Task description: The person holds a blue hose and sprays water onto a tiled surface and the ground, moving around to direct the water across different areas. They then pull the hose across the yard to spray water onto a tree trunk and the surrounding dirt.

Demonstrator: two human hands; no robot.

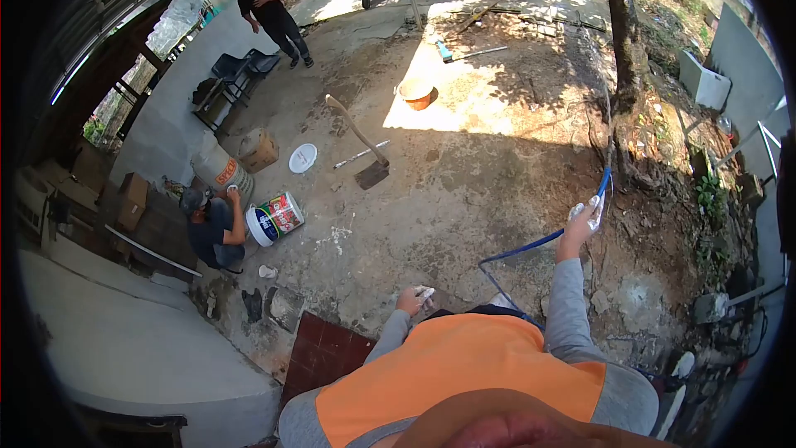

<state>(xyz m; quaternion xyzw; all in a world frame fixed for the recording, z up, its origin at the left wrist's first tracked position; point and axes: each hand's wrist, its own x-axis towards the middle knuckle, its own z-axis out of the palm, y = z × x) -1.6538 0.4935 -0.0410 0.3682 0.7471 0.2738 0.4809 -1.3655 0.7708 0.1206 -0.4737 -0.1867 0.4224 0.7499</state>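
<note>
My right hand (583, 222), its fingers whitened, is closed round a blue hose (526, 246) near the hose's end. A thin stream that looks like water runs from that end toward the foot of the tree (623, 41). From my hand the hose drops left, bends sharply and comes back beside my body. My left hand (414, 299), also white on the fingers, is held low in front of me with its fingers curled. Whether anything lies inside them is too small to make out.
A person (217, 228) crouches at the left beside a tipped paint bucket (280, 219) and a sack (220, 168). Another person (269, 12) stands farther back. A hoe (358, 139), a white lid (303, 158) and an orange basin (417, 96) are on the concrete. Several scooters stand behind.
</note>
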